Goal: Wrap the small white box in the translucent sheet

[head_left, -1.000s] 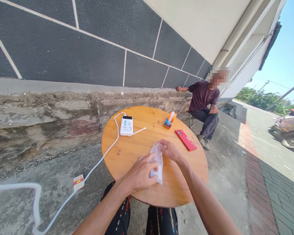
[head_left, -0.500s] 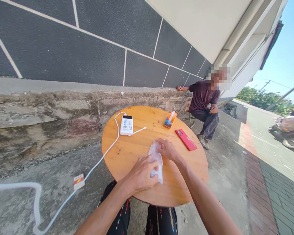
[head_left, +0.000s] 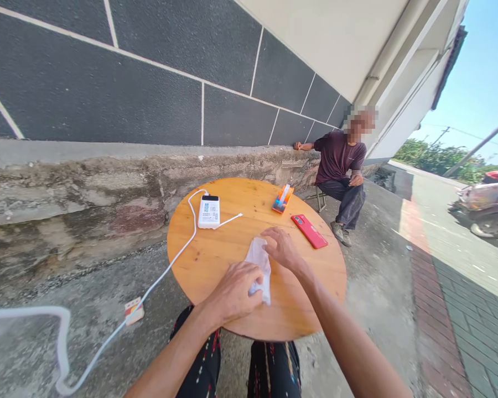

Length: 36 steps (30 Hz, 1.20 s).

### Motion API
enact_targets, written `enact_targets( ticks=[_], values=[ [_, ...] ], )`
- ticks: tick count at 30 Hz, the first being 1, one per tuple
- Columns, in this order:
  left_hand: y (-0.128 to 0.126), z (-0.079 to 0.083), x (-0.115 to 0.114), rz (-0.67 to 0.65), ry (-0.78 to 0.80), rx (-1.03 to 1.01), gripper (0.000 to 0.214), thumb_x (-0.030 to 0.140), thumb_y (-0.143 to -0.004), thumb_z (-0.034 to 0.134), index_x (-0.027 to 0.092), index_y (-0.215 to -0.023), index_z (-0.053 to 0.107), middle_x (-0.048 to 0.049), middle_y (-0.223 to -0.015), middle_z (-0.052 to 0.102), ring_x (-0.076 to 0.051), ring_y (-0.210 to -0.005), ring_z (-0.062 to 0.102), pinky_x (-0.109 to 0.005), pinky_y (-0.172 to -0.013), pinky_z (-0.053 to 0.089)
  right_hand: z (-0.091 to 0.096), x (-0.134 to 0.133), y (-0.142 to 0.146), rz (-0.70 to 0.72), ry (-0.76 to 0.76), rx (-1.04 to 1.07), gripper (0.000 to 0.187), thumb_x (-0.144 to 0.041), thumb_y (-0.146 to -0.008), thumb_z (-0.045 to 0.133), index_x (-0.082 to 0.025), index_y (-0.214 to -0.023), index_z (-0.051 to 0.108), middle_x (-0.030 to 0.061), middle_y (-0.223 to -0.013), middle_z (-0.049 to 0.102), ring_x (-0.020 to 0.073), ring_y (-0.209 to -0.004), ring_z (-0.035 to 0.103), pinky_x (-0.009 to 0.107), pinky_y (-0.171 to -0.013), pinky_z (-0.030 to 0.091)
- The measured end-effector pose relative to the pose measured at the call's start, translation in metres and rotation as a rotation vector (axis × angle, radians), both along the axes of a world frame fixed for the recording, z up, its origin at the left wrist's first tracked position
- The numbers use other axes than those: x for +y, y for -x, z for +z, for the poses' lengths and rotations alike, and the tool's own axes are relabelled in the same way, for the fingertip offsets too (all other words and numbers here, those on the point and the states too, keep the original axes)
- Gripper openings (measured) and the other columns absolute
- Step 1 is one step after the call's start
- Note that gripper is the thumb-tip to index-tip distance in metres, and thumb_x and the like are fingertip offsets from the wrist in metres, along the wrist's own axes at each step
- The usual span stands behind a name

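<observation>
A small clear plastic bag (head_left: 259,267) lies on the round wooden table (head_left: 315,282) in front of me. My left hand (head_left: 232,292) rests on the bag's near end with its fingers curled onto it. My right hand (head_left: 283,249) pinches the bag's far upper edge. A red phone (head_left: 309,231) lies just right of my right hand. Farther back sit an orange packet (head_left: 281,200) and a white power bank (head_left: 208,211) with a white cable (head_left: 166,270) running off the table's left side.
A person in a dark shirt (head_left: 340,171) sits on a stool beyond the table by the low concrete ledge (head_left: 108,182). A small carton (head_left: 133,310) lies on the ground at left. A vehicle (head_left: 487,202) stands on the road at right.
My right hand has slid slightly back along the bag's top edge. The view has shifted a little left; the table's objects have not moved.
</observation>
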<state>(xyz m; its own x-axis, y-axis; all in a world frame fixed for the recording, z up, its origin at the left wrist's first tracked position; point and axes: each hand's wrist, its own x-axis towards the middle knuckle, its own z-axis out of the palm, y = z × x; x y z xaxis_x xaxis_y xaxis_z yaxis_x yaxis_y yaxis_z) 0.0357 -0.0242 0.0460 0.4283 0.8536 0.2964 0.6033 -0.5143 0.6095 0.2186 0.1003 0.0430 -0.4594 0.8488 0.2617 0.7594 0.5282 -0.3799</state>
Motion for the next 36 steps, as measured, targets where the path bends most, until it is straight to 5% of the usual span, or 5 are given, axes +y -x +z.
enact_targets(
  ticks=[7, 14, 24, 31, 36],
  values=[
    [-0.003, -0.005, -0.001, 0.016, -0.023, -0.025, 0.013, 0.013, -0.07, 0.051, 0.021, -0.08, 0.051, -0.0003, -0.092, 0.063, -0.02, -0.091, 0.053, -0.033, -0.082, 0.037, 0.009, -0.038, -0.003, 0.136, 0.082, 0.017, 0.019, -0.009, -0.077, 0.057, -0.02, -0.083, 0.071, 0.0031, -0.088, 0.07, 0.0162, -0.08, 0.063, 0.027, -0.074, 0.045],
    [-0.003, -0.008, -0.001, 0.019, -0.018, -0.031, 0.014, 0.013, -0.069, 0.051, 0.021, -0.081, 0.051, 0.0008, -0.089, 0.062, -0.019, -0.09, 0.054, -0.031, -0.081, 0.038, 0.001, -0.042, 0.001, 0.183, 0.145, 0.016, 0.018, -0.006, -0.072, 0.057, -0.018, -0.074, 0.07, 0.002, -0.079, 0.07, 0.0143, -0.071, 0.062, 0.023, -0.065, 0.044],
    [-0.003, -0.012, -0.001, 0.031, 0.015, -0.055, 0.014, 0.016, -0.072, 0.051, 0.022, -0.085, 0.054, -0.0001, -0.09, 0.062, -0.019, -0.087, 0.056, -0.031, -0.079, 0.04, 0.014, -0.094, -0.025, 0.216, 0.21, 0.245, 0.022, -0.023, -0.086, 0.054, -0.02, -0.105, 0.064, 0.0057, -0.106, 0.068, 0.0201, -0.1, 0.062, 0.034, -0.089, 0.046],
    [-0.002, -0.012, -0.002, 0.035, 0.029, -0.103, 0.014, 0.016, -0.072, 0.053, 0.022, -0.084, 0.055, 0.0, -0.095, 0.063, -0.018, -0.09, 0.057, -0.031, -0.084, 0.043, 0.009, -0.119, -0.019, 0.203, 0.064, 0.06, 0.051, -0.045, -0.079, 0.066, -0.02, -0.123, 0.055, 0.0109, -0.125, 0.06, 0.0265, -0.114, 0.054, 0.042, -0.097, 0.037],
    [-0.003, -0.016, -0.004, 0.052, 0.016, -0.173, 0.016, 0.013, -0.073, 0.054, 0.022, -0.086, 0.058, -0.002, -0.112, 0.062, -0.019, -0.109, 0.054, -0.032, -0.097, 0.039, 0.008, -0.122, -0.007, 0.152, -0.032, -0.059, 0.044, -0.033, -0.076, 0.069, -0.019, -0.117, 0.058, 0.0095, -0.12, 0.063, 0.0262, -0.109, 0.055, 0.041, -0.096, 0.035]
  ],
)
